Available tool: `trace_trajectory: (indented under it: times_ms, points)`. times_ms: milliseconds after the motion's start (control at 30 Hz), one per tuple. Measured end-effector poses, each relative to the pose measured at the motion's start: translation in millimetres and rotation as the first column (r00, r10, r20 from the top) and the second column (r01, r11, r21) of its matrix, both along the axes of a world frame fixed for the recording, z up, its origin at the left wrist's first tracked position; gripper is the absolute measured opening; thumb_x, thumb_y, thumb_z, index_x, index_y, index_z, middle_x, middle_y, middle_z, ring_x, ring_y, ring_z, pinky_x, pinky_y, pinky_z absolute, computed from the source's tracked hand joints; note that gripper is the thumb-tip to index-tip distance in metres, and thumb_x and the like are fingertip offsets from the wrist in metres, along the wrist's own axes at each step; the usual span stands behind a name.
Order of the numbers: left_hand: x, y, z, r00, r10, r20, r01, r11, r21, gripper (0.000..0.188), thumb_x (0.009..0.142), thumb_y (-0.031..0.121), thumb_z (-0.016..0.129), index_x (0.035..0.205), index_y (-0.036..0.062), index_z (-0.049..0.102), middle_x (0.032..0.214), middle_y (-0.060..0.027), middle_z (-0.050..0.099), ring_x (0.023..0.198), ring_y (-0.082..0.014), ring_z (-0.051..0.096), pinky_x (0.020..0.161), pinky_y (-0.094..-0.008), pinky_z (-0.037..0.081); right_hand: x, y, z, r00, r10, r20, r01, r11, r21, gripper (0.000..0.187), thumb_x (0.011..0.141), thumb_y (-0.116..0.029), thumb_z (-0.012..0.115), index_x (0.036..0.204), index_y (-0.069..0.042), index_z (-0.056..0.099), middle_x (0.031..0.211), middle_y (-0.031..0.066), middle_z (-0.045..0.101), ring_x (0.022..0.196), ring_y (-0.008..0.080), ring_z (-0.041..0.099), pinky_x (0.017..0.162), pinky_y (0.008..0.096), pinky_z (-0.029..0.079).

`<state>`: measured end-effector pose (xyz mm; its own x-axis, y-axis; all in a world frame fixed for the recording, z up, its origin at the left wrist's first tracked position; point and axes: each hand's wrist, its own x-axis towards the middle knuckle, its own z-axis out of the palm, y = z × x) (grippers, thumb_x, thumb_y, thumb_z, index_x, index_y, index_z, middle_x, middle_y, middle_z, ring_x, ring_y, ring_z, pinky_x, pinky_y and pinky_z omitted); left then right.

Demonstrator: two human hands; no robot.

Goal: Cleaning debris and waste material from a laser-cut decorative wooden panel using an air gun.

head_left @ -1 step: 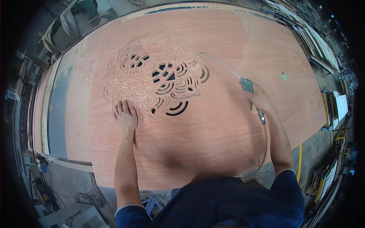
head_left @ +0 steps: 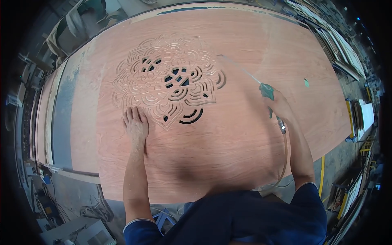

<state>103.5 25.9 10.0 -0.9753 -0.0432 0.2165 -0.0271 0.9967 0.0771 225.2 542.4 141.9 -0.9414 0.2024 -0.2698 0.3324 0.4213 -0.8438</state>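
A large reddish plywood sheet (head_left: 228,155) lies before me, with a round mandala pattern (head_left: 141,92) of carved grooves in its upper left part. Some pieces of the pattern are cut right through and show dark holes. My left hand (head_left: 136,123) rests flat on the wood at the pattern's lower left edge, fingers apart. On the right, my right hand (head_left: 280,107) is wrapped round a green air blow gun (head_left: 266,90). Its long thin nozzle reaches up and left to the pattern's right side. A brown hose (head_left: 285,153) runs from the handle toward my body.
More boards (head_left: 61,122) lie to the left, under and beside the sheet. Stacked panels (head_left: 337,49) stand at the far right, and a white box-shaped machine (head_left: 81,233) sits at the lower left. A small green sticker (head_left: 306,83) is on the sheet.
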Motion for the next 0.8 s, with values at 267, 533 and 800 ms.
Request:
trace_trajectory:
  times_ms: [267,533,800]
  points:
    - [-2.5,5.9,-7.0,0.995,-0.018,-0.093,0.023,0.998,0.055,0.051,0.103,0.036,0.05,0.143,0.0058,0.057,0.154,-0.0173,0.049,0.146,-0.0378,0.04,0.12,-0.0534,0.03,7.9,-15.1,3.8,0.999,0.045,-0.026,-0.048,0.989,-0.143,0.042,0.095,-0.004,0.058,0.136,0.004,0.054,0.088,0.0021,0.058,0.064,0.0101,0.057,0.049,0.0285,0.05]
    - [-4.1,0.1,-9.6,0.995,-0.011,-0.104,0.018,0.997,0.075,0.06,0.098,0.038,0.056,0.146,0.001,0.052,0.155,-0.0174,0.049,0.145,-0.0367,0.041,0.12,-0.0547,0.03,15.6,-99.7,-3.3,0.927,0.364,0.088,-0.336,0.912,-0.234,0.041,0.095,0.003,0.058,0.136,0.003,0.053,0.088,0.003,0.059,0.068,0.0139,0.063,0.063,0.0307,0.055]
    - [-2.6,0.4,-9.2,0.989,0.042,-0.143,-0.024,0.992,0.121,0.073,0.095,0.041,0.061,0.149,-0.0054,0.045,0.156,-0.0249,0.044,0.147,-0.0396,0.037,0.121,-0.0541,0.029,13.9,-136.2,13.0,0.921,0.388,0.035,-0.347,0.858,-0.378,0.041,0.096,0.001,0.06,0.136,0.001,0.053,0.086,0.0034,0.058,0.066,0.0133,0.061,0.059,0.03,0.053]
